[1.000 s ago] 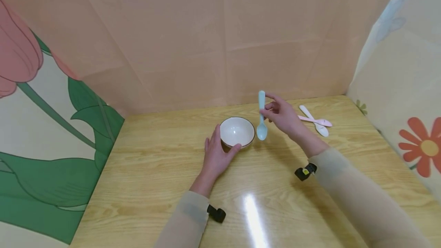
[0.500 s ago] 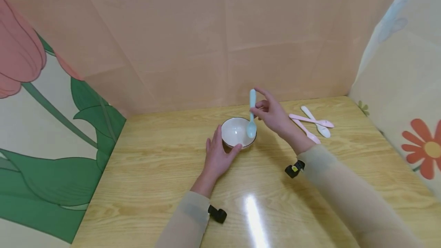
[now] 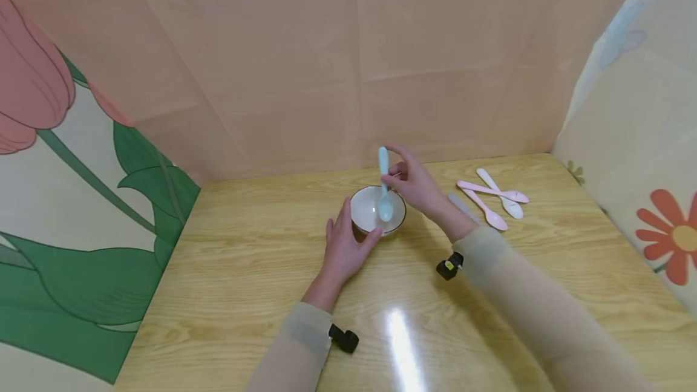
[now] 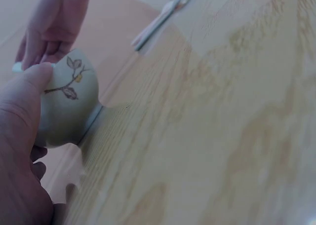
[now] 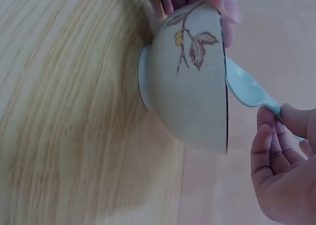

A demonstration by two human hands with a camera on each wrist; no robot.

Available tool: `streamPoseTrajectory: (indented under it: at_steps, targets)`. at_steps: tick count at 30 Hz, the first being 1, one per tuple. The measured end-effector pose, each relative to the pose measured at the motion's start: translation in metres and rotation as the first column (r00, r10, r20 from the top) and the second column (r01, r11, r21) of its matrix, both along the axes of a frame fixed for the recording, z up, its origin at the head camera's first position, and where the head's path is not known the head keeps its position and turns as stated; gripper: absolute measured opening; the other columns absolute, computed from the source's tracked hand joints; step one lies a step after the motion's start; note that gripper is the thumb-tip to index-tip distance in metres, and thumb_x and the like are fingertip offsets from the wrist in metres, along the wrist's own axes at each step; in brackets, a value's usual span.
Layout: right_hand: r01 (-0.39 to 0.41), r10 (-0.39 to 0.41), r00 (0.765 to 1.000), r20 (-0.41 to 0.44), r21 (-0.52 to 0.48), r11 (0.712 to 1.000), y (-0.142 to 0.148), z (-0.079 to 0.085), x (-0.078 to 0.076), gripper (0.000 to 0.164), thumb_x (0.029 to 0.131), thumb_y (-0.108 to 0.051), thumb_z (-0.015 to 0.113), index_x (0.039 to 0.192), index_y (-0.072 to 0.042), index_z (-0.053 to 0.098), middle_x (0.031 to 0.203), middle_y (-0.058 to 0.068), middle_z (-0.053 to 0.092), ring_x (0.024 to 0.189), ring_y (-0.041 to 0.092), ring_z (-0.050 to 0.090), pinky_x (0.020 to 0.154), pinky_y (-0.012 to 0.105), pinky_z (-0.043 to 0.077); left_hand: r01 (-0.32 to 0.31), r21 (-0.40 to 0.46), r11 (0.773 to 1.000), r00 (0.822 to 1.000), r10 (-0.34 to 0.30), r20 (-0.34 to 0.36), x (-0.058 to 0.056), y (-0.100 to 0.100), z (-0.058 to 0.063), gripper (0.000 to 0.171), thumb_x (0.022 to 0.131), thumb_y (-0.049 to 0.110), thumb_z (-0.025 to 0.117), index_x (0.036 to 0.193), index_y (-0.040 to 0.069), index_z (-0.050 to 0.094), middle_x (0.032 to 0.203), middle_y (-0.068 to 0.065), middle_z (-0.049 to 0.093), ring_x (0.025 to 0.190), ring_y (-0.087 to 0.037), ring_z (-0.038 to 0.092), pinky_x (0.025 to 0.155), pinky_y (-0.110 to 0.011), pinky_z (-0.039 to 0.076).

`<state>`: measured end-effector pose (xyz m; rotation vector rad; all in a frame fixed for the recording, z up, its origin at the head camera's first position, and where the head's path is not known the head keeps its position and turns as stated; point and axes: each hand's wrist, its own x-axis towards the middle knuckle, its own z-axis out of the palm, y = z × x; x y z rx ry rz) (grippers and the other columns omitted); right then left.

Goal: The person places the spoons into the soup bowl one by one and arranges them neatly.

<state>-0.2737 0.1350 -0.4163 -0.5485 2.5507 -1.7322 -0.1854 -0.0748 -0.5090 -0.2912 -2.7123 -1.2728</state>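
Note:
A white bowl (image 3: 362, 209) with a dark rim stands on the wooden table. My left hand (image 3: 344, 251) holds it from the left, thumb at the near side and fingers along the far-left wall. In the right wrist view, a brown twig pattern decorates the outside of the bowl (image 5: 187, 96). My right hand (image 3: 418, 187) pinches a light blue spoon (image 3: 385, 205) by its handle, between thumb and fingers. The head view has the spoon's scoop over the bowl's inside. Seen from the right wrist, the scoop (image 5: 247, 89) dips partly behind the rim.
To the right of the right hand lie several more spoons: a pink spoon (image 3: 492, 190) crossing a white spoon (image 3: 510, 207), another pink spoon (image 3: 494, 219), and a grey one (image 3: 461, 205) partly hidden by the forearm. A peach cloth backdrop (image 3: 272, 77) rises behind the table.
My right hand has carried the light blue spoon leftward, from beside the bowl to over it. The lower pink spoon and the grey one have come out from behind the forearm.

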Motion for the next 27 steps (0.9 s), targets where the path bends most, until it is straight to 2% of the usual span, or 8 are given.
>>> streamPoseTrajectory:
  at_steps: [3, 5, 10, 17, 27]
  targets:
    - [-0.008, 0.009, 1.0, -0.015, 0.025, 1.0, -0.005, -0.004, -0.001, 0.074, 0.109, -0.004, 0.07, 0.172, -0.019, 0.036, 0.106, 0.022, 0.074, 0.095, 0.032, 0.073, 0.081, 0.031, 0.06, 0.004, -0.006, 1.0, 1.0, -0.004, 0.002, 0.0, 0.0, -0.001, 0.107, 0.105, 0.063, 0.067, 0.176, 0.005, 0.013, 0.18, -0.016, 0.028, 0.166, -0.031, 0.027, 0.134, -0.062, 0.006]
    - [-0.011, 0.013, 0.999, -0.03, 0.038, 0.999, -0.008, -0.006, -0.002, 0.073, 0.108, -0.004, 0.07, 0.171, -0.019, 0.037, 0.104, 0.021, 0.075, 0.093, 0.032, 0.074, 0.08, 0.029, 0.058, 0.008, -0.011, 1.0, 1.0, -0.008, 0.006, 0.001, 0.0, -0.001, 0.107, 0.105, 0.064, 0.066, 0.176, 0.005, 0.012, 0.18, -0.016, 0.026, 0.166, -0.03, 0.026, 0.134, -0.062, 0.005]
    - [-0.014, 0.02, 0.998, -0.061, 0.09, 0.996, -0.013, -0.011, -0.001, 0.072, 0.108, -0.004, 0.071, 0.171, -0.018, 0.039, 0.104, 0.019, 0.075, 0.093, 0.031, 0.074, 0.081, 0.033, 0.058, 0.013, -0.016, 1.0, 1.0, -0.013, 0.007, 0.001, -0.001, -0.001, 0.106, 0.106, 0.065, 0.063, 0.177, 0.006, 0.01, 0.181, -0.017, 0.025, 0.167, -0.031, 0.024, 0.134, -0.063, 0.004]
    - [-0.012, 0.017, 0.999, -0.041, 0.132, 0.991, -0.018, -0.015, 0.002, 0.073, 0.109, -0.006, 0.07, 0.172, -0.025, 0.039, 0.107, 0.016, 0.074, 0.095, 0.029, 0.073, 0.084, 0.04, 0.06, 0.014, -0.002, 1.0, 1.0, -0.014, 0.016, 0.003, -0.001, 0.003, 0.105, 0.107, 0.062, 0.064, 0.177, 0.006, 0.01, 0.181, -0.016, 0.023, 0.167, -0.032, 0.023, 0.134, -0.063, 0.003]
    - [-0.015, 0.023, 0.999, -0.048, 0.154, 0.988, -0.024, -0.02, 0.005, 0.073, 0.107, -0.005, 0.072, 0.171, -0.018, 0.04, 0.106, 0.016, 0.075, 0.094, 0.029, 0.074, 0.082, 0.039, 0.059, 0.013, -0.004, 1.0, 1.0, -0.013, 0.021, 0.003, -0.001, 0.002, 0.104, 0.107, 0.061, 0.065, 0.177, 0.008, 0.01, 0.181, -0.015, 0.024, 0.167, -0.031, 0.024, 0.134, -0.063, 0.004]
